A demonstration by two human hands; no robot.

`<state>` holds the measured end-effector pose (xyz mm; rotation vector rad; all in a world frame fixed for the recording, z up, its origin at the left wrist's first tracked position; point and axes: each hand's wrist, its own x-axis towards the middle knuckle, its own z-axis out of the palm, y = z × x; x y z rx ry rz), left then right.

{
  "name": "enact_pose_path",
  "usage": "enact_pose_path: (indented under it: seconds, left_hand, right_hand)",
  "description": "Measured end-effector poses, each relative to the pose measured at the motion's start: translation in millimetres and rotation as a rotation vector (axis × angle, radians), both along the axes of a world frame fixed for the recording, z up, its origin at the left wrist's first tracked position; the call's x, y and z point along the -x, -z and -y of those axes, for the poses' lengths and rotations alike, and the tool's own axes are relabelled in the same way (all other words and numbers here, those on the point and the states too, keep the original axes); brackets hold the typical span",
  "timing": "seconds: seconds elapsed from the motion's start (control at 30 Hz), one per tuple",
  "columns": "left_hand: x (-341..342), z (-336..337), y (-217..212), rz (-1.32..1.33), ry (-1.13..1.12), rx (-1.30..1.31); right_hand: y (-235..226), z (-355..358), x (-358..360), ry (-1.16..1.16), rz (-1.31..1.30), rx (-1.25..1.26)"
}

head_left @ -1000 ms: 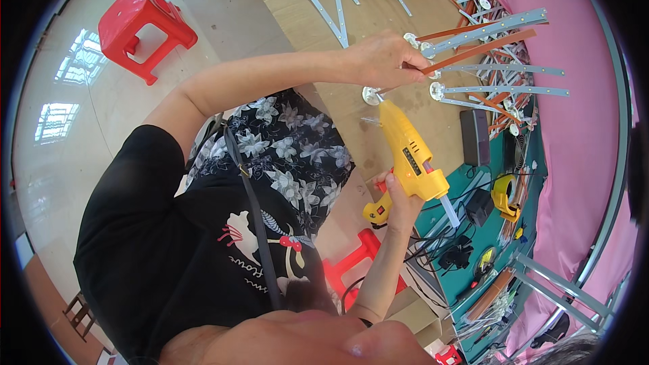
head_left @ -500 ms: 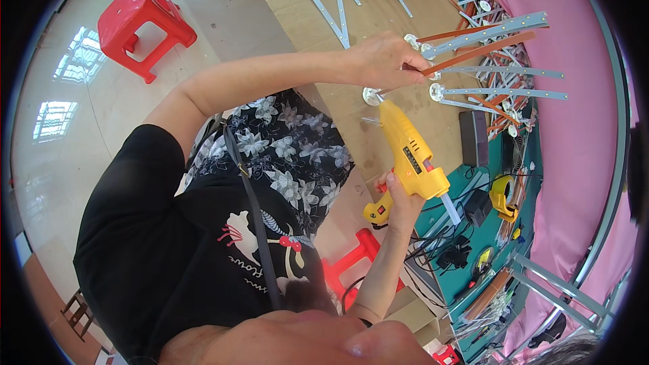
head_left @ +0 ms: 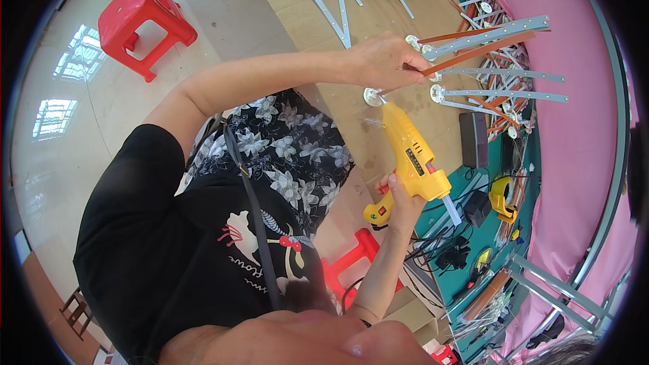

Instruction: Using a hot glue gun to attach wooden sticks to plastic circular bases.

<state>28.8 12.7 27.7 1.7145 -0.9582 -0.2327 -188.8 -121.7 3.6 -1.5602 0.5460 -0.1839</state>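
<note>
Head view, right hand (head_left: 400, 204) fingers gripping yellow glue gun (head_left: 409, 155), left hand (head_left: 387, 61) fingers closed on brown strip (head_left: 473, 54), no containers discernible.

Left hand (head_left: 384, 61): upper centre of the frame, closed around a brown strip (head_left: 473, 54).
Right hand (head_left: 404, 201): centre right, gripping a yellow glue gun (head_left: 411, 152), nozzle pointing up toward a white round disc (head_left: 372, 96).
Red stool (head_left: 138, 23): upper left, on the floor.

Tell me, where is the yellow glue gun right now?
In the head view, the yellow glue gun sits right of centre, gripped by one hand, its nozzle aimed at a small white disc on the cardboard-covered table.
</note>
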Motion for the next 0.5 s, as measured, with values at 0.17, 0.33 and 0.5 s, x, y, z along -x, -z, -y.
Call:
enact_pose_path:
  seconds: [0.17, 0.33, 0.5]
  left_hand:
    - [-0.2, -1.7, -0.2, -0.003, 0.005, -0.004]
    - [-0.7, -0.7, 1.6, 0.011, 0.010, 0.014]
    - [-2.9, 0.4, 5.3, 0.006, -0.006, 0.047]
  right_hand:
    - [-5.4, -1.4, -2.4, 0.006, -0.017, -0.013]
    - [-5.4, 1.5, -3.3, 0.018, -0.031, 0.006]
    - [-10.1, 1.9, -0.4, -0.004, -0.061, -0.020]
